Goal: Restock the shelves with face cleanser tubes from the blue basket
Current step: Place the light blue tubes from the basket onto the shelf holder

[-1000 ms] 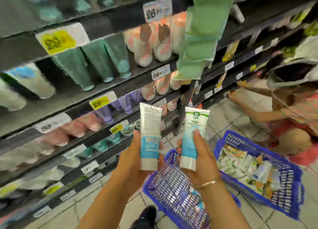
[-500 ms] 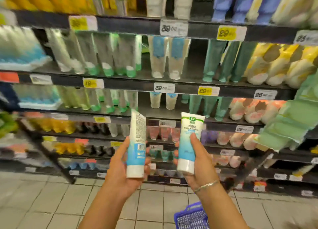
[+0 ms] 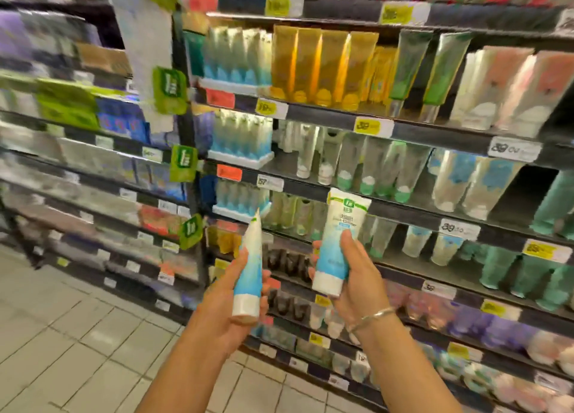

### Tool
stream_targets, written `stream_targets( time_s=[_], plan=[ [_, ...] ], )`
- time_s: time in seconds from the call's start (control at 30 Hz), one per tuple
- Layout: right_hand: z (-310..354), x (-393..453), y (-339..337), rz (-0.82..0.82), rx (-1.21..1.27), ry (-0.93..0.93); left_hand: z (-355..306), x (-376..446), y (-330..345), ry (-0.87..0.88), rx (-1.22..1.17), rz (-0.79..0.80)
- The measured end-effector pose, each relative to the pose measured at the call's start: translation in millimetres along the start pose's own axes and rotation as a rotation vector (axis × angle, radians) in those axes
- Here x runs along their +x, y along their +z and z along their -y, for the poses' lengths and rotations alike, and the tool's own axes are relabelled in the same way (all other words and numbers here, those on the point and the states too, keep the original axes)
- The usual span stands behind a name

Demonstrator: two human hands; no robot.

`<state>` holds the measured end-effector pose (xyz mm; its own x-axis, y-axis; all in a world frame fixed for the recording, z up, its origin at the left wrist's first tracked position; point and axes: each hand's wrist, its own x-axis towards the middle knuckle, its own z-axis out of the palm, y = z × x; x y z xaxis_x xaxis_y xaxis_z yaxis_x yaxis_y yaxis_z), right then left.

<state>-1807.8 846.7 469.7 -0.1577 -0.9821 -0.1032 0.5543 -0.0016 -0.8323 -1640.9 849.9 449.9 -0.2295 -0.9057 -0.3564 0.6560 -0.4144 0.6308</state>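
My left hand (image 3: pixel 228 300) grips a white and blue face cleanser tube (image 3: pixel 249 268), cap down, turned edge-on to the camera. My right hand (image 3: pixel 357 283) holds a second tube of the same kind (image 3: pixel 338 241), cap down, its green-topped label facing me. Both tubes are raised in front of the dark store shelves (image 3: pixel 413 212), which carry rows of upright tubes. Matching white and blue tubes (image 3: pixel 240 140) stand in white trays at the left end of the shelves. The blue basket is out of view.
Several shelf levels hold yellow tubes (image 3: pixel 313 66), green-capped tubes (image 3: pixel 369 167) and teal tubes (image 3: pixel 528 272), with price tags along the edges. A second shelf unit (image 3: pixel 77 164) stands to the left behind green hanging signs (image 3: pixel 183 164). Beige floor tiles (image 3: pixel 77 335) lie below.
The view has swung left and up along the shelves, so the basket has dropped out of sight. The left tube has turned edge-on. Both hands keep their tubes.
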Motion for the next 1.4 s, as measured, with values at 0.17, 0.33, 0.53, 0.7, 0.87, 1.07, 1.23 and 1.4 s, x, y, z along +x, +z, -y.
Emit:
stream_targets(
  time_s=[0.17,0.33,0.53,0.7,0.87,1.07,1.23,1.4],
  plan=[
    [-36.9,0.4,93.8,0.098,-0.008,0.003,-84.4,-21.7,-67.2,0.08,-0.036,-0.054],
    [-56.8,12.9,170.4,0.2,-0.059,0.005,-170.9,-30.1,-101.1,0.146,0.004,-0.038],
    [-39.8,54.2,233.0,0.233,-0.109,-0.094,-251.8,-9.5,-97.1,0.283,0.296,0.163],
    [-27.0,109.9,255.7,0.274,-0.093,-0.152,-289.0,24.9,-85.3,0.337,0.368,0.248],
    [6.5,180.1,283.5,0.361,-0.113,-0.226,-341.9,74.0,-39.3,0.49,0.43,0.257],
    [65.5,253.0,331.7,0.467,-0.16,-0.361,-431.3,129.9,36.1,0.71,0.525,0.272],
    [96.9,294.5,355.6,0.502,-0.207,-0.435,-477.8,162.3,77.7,0.833,0.519,0.295],
    [128.3,314.3,391.7,0.506,-0.202,-0.567,-515.9,189.7,113.7,0.947,0.506,0.345]
  ],
)
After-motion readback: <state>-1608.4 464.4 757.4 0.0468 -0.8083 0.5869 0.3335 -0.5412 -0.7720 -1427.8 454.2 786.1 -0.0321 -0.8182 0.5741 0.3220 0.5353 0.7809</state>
